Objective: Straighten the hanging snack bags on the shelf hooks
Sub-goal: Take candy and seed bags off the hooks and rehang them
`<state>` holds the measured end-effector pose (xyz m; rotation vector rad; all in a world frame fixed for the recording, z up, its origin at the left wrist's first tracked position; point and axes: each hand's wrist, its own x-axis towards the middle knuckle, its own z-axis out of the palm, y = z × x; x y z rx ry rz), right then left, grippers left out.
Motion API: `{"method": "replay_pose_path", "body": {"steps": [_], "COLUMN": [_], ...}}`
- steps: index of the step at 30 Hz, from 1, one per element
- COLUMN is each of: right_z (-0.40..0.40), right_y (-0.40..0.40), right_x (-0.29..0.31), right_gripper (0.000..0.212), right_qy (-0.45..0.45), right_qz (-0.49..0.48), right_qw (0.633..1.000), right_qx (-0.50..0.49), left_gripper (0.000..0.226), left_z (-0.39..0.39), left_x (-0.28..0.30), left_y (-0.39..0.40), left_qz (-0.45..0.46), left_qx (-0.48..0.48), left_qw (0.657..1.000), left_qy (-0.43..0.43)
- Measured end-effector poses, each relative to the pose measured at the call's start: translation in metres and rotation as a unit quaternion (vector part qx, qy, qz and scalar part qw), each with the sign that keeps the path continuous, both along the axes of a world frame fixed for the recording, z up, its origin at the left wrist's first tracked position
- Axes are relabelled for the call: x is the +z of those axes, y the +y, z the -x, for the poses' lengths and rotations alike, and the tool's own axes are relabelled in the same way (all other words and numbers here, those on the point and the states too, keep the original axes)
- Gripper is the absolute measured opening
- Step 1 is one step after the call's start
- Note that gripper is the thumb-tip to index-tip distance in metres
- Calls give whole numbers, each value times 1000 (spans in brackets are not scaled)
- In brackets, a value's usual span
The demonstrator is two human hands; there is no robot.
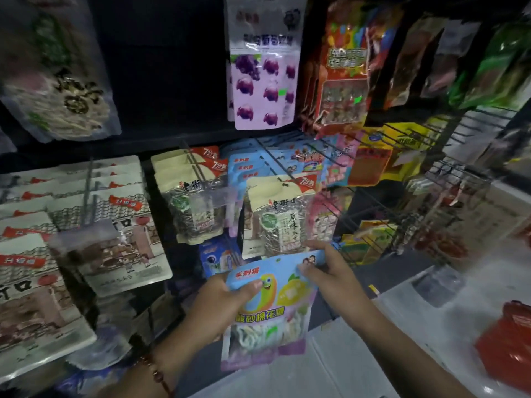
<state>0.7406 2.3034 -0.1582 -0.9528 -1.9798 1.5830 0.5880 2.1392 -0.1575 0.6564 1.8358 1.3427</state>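
From the head camera, both forearms reach forward and up from the bottom of the frame toward the shelf. The left hand (221,304) grips the blue snack bag (268,308) at its upper left edge, thumb across the front. The right hand (330,271) pinches its upper right corner. The bag is held in front of the lower hooks, just below a hanging beige seed bag (277,216). Its long axis runs near vertical, top tilted slightly right, printed face toward the camera.
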Motion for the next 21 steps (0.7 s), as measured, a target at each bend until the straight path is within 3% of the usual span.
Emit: {"method": "replay_pose_path", "body": {"steps": [5, 8, 13, 18, 21], "right_z": [-44, -61, -67, -61, -63], "right_y": [51, 77, 104, 124, 136], "right_x": [-2, -1, 2, -4, -7], "right_gripper": [42, 26, 18, 14, 13], "right_qy": [26, 33, 57, 111, 129], "right_qz": [64, 91, 112, 160, 185], "right_qw": [997, 995, 992, 980, 973], "right_qx": [18, 26, 25, -32, -54], "left_gripper": [42, 30, 16, 33, 24], "left_z": [-44, -67, -90, -93, -93], "left_x": [-5, -5, 11, 26, 32], "left_y": [50, 71, 91, 114, 135], "left_qz": [-19, -21, -36, -22, -22], "left_qx": [13, 40, 60, 82, 90], "left_qw": [1000, 999, 996, 996, 995], "left_qy": [-10, -25, -55, -36, -37]}}
